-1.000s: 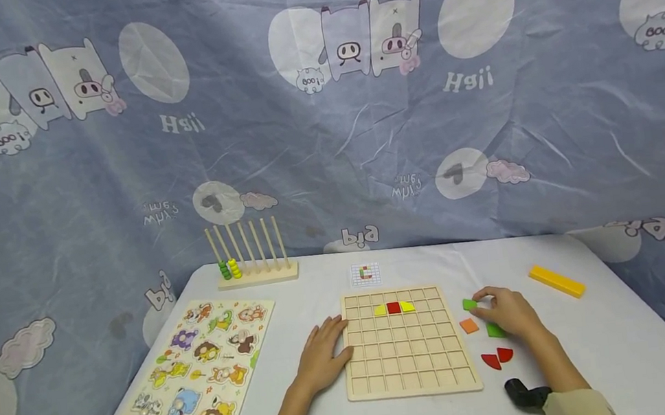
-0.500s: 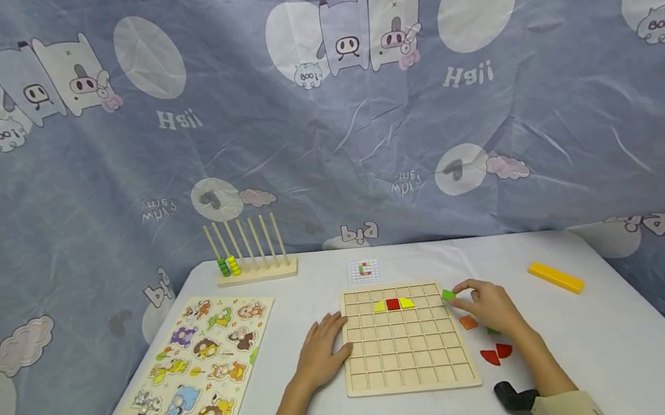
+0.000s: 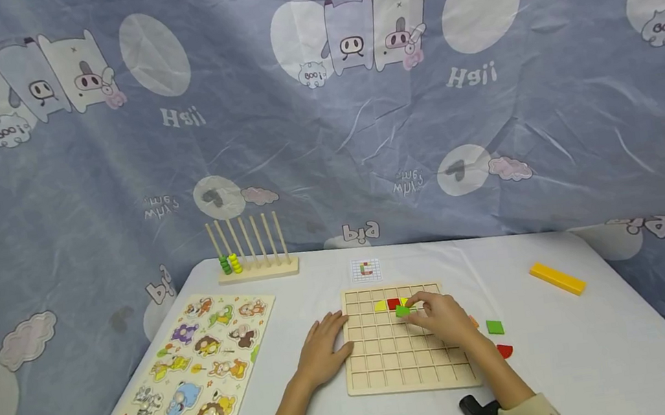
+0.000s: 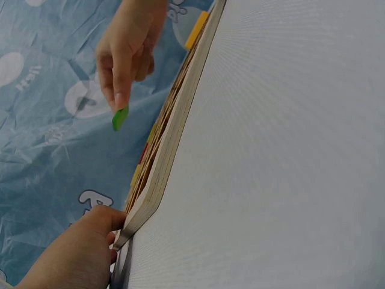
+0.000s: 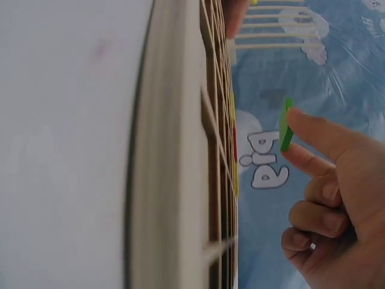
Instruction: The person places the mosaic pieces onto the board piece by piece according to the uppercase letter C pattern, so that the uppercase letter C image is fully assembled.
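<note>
My right hand pinches a green square tile between thumb and fingertips, over the upper middle of the wooden grid board. In the right wrist view the tile stands tilted, held by its edges and raised off the board. A red square sits in the board's second row. To its left is a yellow quarter-round piece; another yellow piece on its right is partly hidden by my right hand. My left hand lies with fingers spread, its fingertips and thumb touching the board's left edge.
Right of the board lie another green square, a red quarter-round piece and a mostly hidden orange piece. A pattern card lies behind the board. An animal puzzle, a peg rack and a yellow bar stand farther out.
My right hand has picked up the green tile from the table on the right and carried it left over the board. The left hand has stayed at the board's edge.
</note>
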The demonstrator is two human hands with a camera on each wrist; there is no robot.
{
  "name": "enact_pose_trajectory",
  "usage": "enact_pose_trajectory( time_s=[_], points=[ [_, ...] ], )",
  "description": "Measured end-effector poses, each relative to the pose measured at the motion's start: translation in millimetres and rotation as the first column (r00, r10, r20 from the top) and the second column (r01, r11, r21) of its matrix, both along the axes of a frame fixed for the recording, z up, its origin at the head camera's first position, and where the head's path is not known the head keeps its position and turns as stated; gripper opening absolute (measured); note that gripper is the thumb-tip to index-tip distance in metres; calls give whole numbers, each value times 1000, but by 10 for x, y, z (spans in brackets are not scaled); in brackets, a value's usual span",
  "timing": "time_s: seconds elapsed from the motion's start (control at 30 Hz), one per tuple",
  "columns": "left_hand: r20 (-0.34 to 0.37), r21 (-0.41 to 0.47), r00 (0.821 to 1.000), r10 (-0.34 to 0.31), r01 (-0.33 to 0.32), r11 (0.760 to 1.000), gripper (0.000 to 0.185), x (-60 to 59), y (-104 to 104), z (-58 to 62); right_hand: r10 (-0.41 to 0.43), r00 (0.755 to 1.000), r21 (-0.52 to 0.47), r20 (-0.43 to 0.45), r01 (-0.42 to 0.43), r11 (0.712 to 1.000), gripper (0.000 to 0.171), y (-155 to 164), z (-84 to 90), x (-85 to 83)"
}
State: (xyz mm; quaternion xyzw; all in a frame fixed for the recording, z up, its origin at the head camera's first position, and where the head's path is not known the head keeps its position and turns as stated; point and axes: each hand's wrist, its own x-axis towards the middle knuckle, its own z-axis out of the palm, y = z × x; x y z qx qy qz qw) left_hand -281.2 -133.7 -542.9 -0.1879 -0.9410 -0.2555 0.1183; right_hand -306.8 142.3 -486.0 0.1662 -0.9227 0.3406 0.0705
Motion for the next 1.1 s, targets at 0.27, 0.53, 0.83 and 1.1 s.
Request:
enact_pose_trajectory(
  time_s=[0.27, 0.53, 0.83, 1.1],
  points=[
    [4, 3, 1000, -1, 1, 1000, 55, 7, 1, -11, -11, 1000, 55, -21, 12, 998, 33, -241, -72, -27],
    [-10, 5, 1000, -10, 10, 1000, 55, -6, -3, -11, -4, 999, 82, -37, 7, 997, 29, -344, -175, -80],
    [-10, -4, 1000, -3, 3, 1000, 55, -4, -6, 1, 10, 997, 139, -76, 1, 990, 30, -413, -197, -107],
    [-22, -4, 1000, -5, 5, 1000, 54, -14, -8, -21, 3, 992, 175, -128, 19, 984, 28, -440, -205, -124]
  ],
)
